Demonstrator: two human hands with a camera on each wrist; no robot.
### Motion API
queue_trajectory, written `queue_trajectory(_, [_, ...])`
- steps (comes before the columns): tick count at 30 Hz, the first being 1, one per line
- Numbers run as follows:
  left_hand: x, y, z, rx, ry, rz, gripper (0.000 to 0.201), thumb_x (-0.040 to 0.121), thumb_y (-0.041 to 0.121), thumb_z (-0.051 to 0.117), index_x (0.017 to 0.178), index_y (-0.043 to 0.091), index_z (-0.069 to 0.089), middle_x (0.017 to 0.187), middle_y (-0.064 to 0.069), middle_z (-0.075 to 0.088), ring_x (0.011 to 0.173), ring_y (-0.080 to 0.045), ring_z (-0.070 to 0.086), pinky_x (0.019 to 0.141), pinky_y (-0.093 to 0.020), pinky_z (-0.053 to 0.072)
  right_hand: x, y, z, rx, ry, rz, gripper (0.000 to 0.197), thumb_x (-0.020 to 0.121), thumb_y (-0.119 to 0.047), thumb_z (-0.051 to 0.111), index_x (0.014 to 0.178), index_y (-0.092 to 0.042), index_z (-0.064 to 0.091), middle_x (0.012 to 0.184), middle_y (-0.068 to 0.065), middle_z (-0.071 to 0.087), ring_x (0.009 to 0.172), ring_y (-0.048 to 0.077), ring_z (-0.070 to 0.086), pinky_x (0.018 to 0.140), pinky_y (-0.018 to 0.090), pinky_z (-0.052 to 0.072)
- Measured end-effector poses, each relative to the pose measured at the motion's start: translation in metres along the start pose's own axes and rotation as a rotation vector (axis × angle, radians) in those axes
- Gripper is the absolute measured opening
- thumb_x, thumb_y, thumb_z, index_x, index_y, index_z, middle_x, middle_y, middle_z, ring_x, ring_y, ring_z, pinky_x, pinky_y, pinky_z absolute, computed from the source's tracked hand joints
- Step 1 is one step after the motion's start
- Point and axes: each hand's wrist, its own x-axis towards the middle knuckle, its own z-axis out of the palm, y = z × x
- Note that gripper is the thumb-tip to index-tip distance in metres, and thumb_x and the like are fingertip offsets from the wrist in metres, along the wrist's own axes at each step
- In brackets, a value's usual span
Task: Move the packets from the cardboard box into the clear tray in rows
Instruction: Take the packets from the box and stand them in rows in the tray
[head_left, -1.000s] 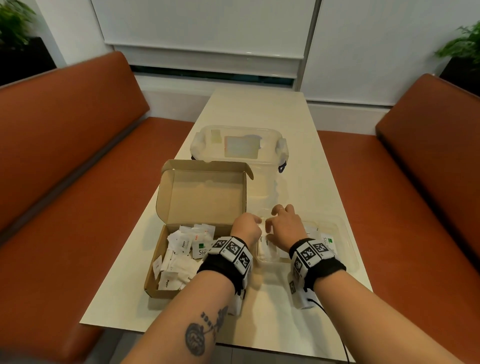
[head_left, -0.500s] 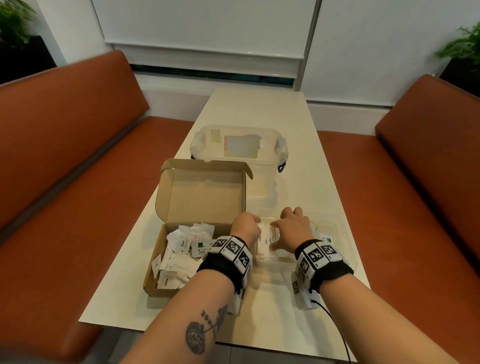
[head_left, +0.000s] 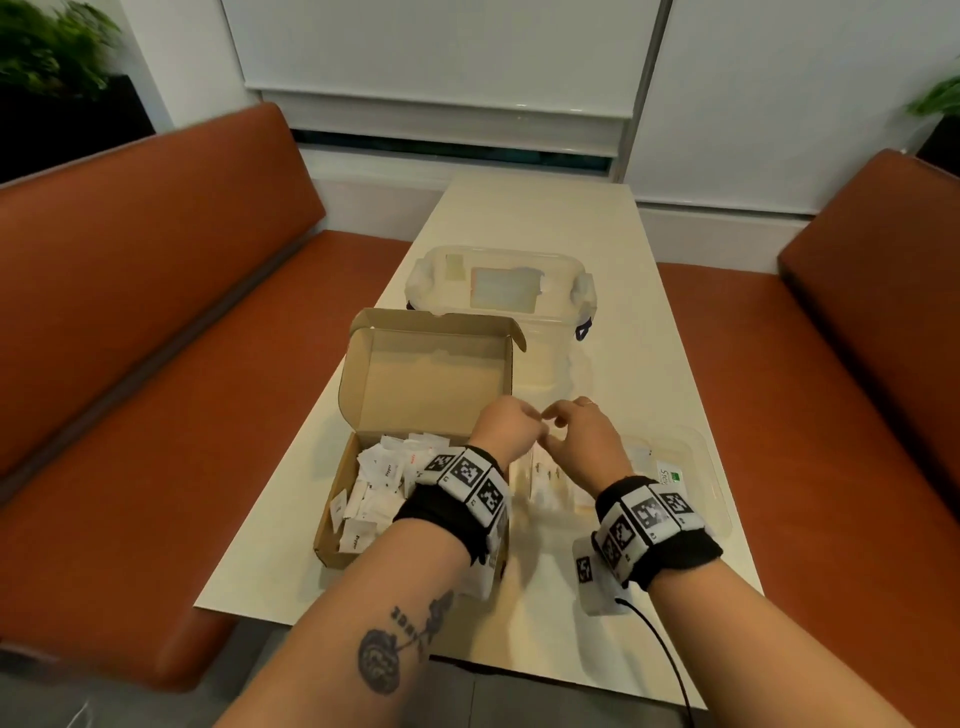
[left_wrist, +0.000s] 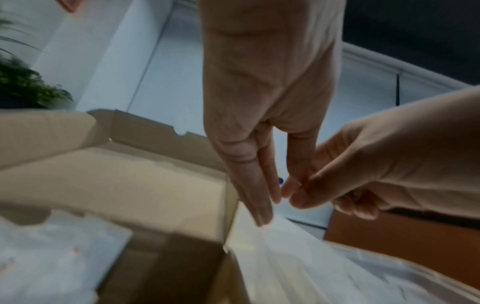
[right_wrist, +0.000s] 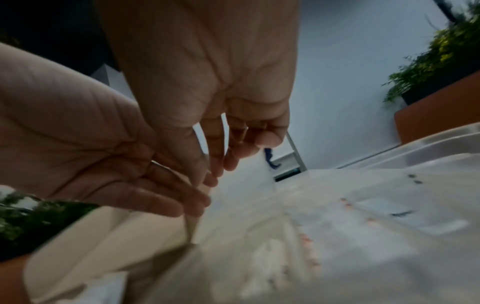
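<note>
Both hands meet fingertip to fingertip above the tray (head_left: 701, 457): left hand (head_left: 506, 428), right hand (head_left: 582, 441). Wrist views show fingers pinched together, can't tell if anything's held. Only the head view shows packets (head_left: 379, 483) heaped in the box (head_left: 332, 519), left on the desk (head_left: 545, 218).

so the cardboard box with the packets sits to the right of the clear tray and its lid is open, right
Not quite. In the head view the cardboard box sits to the left of the clear tray, not the right. The rest holds: its lid stands open and packets lie inside.
</note>
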Motion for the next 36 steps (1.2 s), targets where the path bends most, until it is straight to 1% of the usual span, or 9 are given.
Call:
queue_trajectory(3, [-0.006,-0.007,-0.030,-0.168,0.046,-0.030,0.021,0.091,0.013,0.059,0.111,0.011,0.066,0.090,-0.006,0.067,0.081,-0.017,0.064,0.080,-0.033,0.057,-0.004,-0.028,0.002,0.147,0.028,-0.044,0.019,0.085,-0.024,0.062,0.102,-0.014,0.063,0.098,0.003,0.058,0.084,0.013,0.050,0.071,0.023,0.036])
queue_trajectory(5, [-0.011,-0.022,-0.055,-0.211,0.130,-0.048,0.014,0.092,0.009,0.058,0.104,0.011,0.066,0.089,-0.008,0.067,0.075,-0.017,0.063,0.077,-0.036,0.058,-0.007,-0.047,0.007,0.237,-0.022,-0.065,0.013,0.085,-0.020,0.063,0.097,-0.014,0.064,0.092,0.003,0.060,0.081,0.013,0.052,0.067,0.022,0.037])
queue_trajectory(8, [-0.019,-0.056,-0.091,-0.094,0.316,-0.081,0.018,0.092,0.005,0.054,0.103,0.011,0.066,0.110,-0.012,0.067,0.097,-0.025,0.063,0.091,-0.040,0.053,-0.015,-0.072,0.022,0.279,-0.177,-0.065,0.015,0.086,-0.018,0.063,0.100,-0.014,0.064,0.087,-0.004,0.057,0.078,0.010,0.053,0.058,0.013,0.037])
queue_trajectory(12, [-0.036,-0.101,-0.115,0.090,0.496,-0.207,0.029,0.092,0.007,0.053,0.118,0.013,0.063,0.123,-0.009,0.063,0.112,-0.028,0.058,0.095,-0.035,0.048,-0.023,-0.096,0.049,0.241,-0.313,-0.067,0.024,0.086,-0.021,0.065,0.107,-0.011,0.062,0.090,-0.001,0.056,0.081,0.014,0.054,0.066,0.021,0.045])
queue_trajectory(17, [-0.043,-0.132,-0.117,0.101,0.484,-0.308,0.040,0.090,0.020,0.062,0.129,0.011,0.056,0.130,-0.011,0.058,0.120,-0.029,0.053,0.097,-0.034,0.044,-0.022,-0.122,0.077,0.051,-0.404,-0.079,0.035,0.084,-0.019,0.065,0.115,-0.005,0.057,0.119,0.012,0.057,0.110,0.024,0.053,0.088,0.029,0.044])
queue_trajectory(20, [-0.037,-0.138,-0.118,0.074,0.480,-0.325,0.037,0.090,0.021,0.064,0.125,0.012,0.059,0.128,-0.010,0.060,0.119,-0.029,0.054,0.097,-0.035,0.046,-0.016,-0.133,0.089,-0.071,-0.342,0.008,0.040,0.089,-0.018,0.057,0.124,-0.002,0.049,0.128,0.017,0.050,0.119,0.028,0.047,0.097,0.032,0.042])
queue_trajectory(23, [-0.033,-0.142,-0.117,0.079,0.493,-0.305,0.021,0.090,0.014,0.060,0.109,0.012,0.069,0.116,-0.010,0.066,0.107,-0.029,0.060,0.088,-0.034,0.051,-0.006,-0.138,0.096,-0.117,-0.293,0.195,0.046,0.089,-0.022,0.058,0.128,-0.001,0.044,0.130,0.017,0.047,0.118,0.029,0.049,0.098,0.035,0.045])
queue_trajectory(28, [-0.030,-0.143,-0.118,0.082,0.498,-0.288,0.020,0.087,0.005,0.053,0.090,0.007,0.073,0.100,-0.015,0.069,0.092,-0.034,0.063,0.072,-0.032,0.051,0.008,-0.141,0.109,0.034,-0.218,0.476,0.060,0.081,-0.032,0.069,0.126,-0.005,0.040,0.124,0.011,0.056,0.113,0.027,0.056,0.096,0.039,0.047])
queue_trajectory(36, [-0.027,-0.140,-0.120,0.126,0.450,-0.293,0.023,0.085,-0.003,0.050,0.091,0.001,0.072,0.099,-0.016,0.069,0.091,-0.033,0.064,0.066,-0.032,0.045,0.010,-0.154,0.137,0.171,-0.175,0.437,0.065,0.077,-0.026,0.073,0.121,-0.009,0.028,0.108,0.010,0.064,0.102,0.030,0.061,0.098,0.045,0.040])
